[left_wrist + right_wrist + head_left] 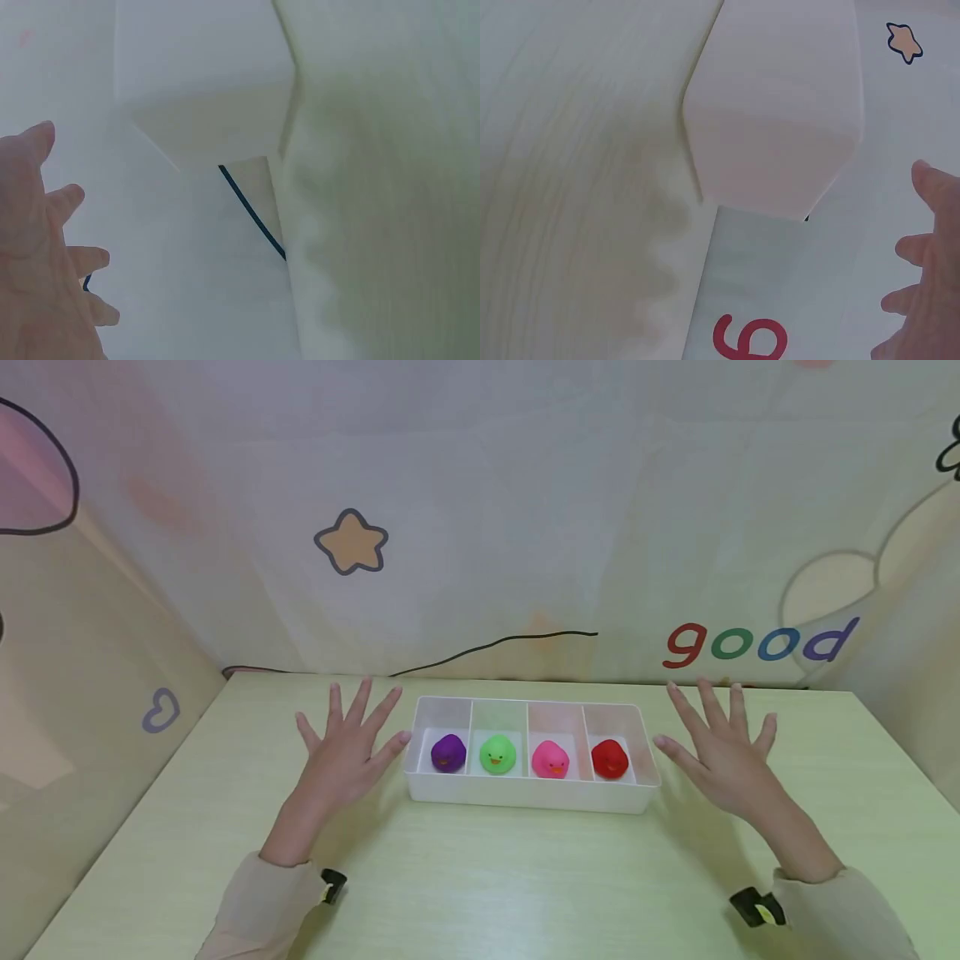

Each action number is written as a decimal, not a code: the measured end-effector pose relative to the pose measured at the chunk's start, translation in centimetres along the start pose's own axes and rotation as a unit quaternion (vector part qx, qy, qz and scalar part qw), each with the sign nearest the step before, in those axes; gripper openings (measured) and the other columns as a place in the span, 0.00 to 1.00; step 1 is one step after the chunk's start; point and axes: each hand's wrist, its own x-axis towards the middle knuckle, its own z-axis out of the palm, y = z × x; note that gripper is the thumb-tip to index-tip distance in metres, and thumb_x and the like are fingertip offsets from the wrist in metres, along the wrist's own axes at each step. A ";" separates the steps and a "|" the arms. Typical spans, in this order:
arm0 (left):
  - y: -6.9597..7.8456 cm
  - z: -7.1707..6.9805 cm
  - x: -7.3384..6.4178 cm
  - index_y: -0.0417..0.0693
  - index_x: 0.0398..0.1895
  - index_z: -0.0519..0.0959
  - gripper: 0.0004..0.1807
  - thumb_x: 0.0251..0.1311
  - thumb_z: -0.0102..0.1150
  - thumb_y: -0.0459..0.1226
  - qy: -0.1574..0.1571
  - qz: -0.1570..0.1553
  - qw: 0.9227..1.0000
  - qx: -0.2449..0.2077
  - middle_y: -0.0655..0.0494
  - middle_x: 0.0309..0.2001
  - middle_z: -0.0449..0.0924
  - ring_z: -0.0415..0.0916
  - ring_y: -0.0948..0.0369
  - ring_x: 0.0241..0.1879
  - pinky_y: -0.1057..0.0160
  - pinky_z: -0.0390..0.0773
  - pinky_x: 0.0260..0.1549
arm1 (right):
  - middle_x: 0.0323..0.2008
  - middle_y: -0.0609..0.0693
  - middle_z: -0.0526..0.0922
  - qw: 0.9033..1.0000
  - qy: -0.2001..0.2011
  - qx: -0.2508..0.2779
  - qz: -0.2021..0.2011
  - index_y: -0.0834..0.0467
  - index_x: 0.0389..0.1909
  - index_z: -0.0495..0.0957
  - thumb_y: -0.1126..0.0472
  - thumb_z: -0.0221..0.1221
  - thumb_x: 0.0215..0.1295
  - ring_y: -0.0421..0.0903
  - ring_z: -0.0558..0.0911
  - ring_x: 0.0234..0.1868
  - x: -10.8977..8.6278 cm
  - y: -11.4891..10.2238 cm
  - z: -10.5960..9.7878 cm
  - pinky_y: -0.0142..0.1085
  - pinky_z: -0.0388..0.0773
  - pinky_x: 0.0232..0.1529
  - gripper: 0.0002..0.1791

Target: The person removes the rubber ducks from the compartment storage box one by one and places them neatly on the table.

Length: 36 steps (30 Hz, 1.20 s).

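A white divided box (pixel 525 792) sits on the table, its compartments in a row. From left to right they hold a purple duck (pixel 448 753), a green duck (pixel 498 754), a pink duck (pixel 551 760) and a red duck (pixel 610 760), one in each. My left hand (pixel 342 760) is spread wide at the box's left end, thumb nearest its side, holding nothing. At the opposite end my right hand (pixel 723 760) has its fingers splayed too, also holding nothing. Both wrist views show the box's outer wall (pixel 210 97) beside the fingers; the ducks are hidden there.
The pale wooden table (pixel 480 885) reaches back to a printed cloth backdrop (pixel 487 527) with a star and coloured letters. Cloth also hangs along the left and right sides. A dark band with a small device (pixel 757 907) shows at the right sleeve, another (pixel 333 886) at the left.
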 end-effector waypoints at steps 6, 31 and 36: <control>0.3 -0.1 0.2 0.64 0.71 0.46 0.35 0.63 0.35 0.61 0.001 0.007 0.998 -0.059 0.47 0.72 0.36 0.22 0.40 0.67 0.27 0.22 0.50 | 0.68 0.68 0.37 0.998 0.005 0.055 -0.009 0.52 0.71 0.40 0.41 0.45 0.65 0.68 0.27 0.66 0.4 -0.9 0.1 0.70 0.17 0.51 0.40; 0.7 0.6 0.9 0.60 0.72 0.43 0.34 0.66 0.42 0.50 0.024 0.037 0.959 -0.278 0.48 0.72 0.38 0.34 0.45 0.69 0.32 0.43 0.58 | 0.71 0.59 0.36 0.960 -0.008 0.280 -0.024 0.53 0.71 0.38 0.54 0.51 0.66 0.60 0.36 0.70 1.2 -2.6 1.0 0.67 0.30 0.59 0.40; 0.6 0.9 1.2 0.55 0.72 0.44 0.35 0.66 0.45 0.46 0.031 0.038 0.950 -0.310 0.50 0.71 0.43 0.40 0.47 0.69 0.35 0.47 0.59 | 0.71 0.57 0.39 0.954 -0.026 0.299 -0.008 0.49 0.71 0.38 0.56 0.53 0.65 0.61 0.43 0.69 1.2 -2.6 0.9 0.68 0.50 0.56 0.41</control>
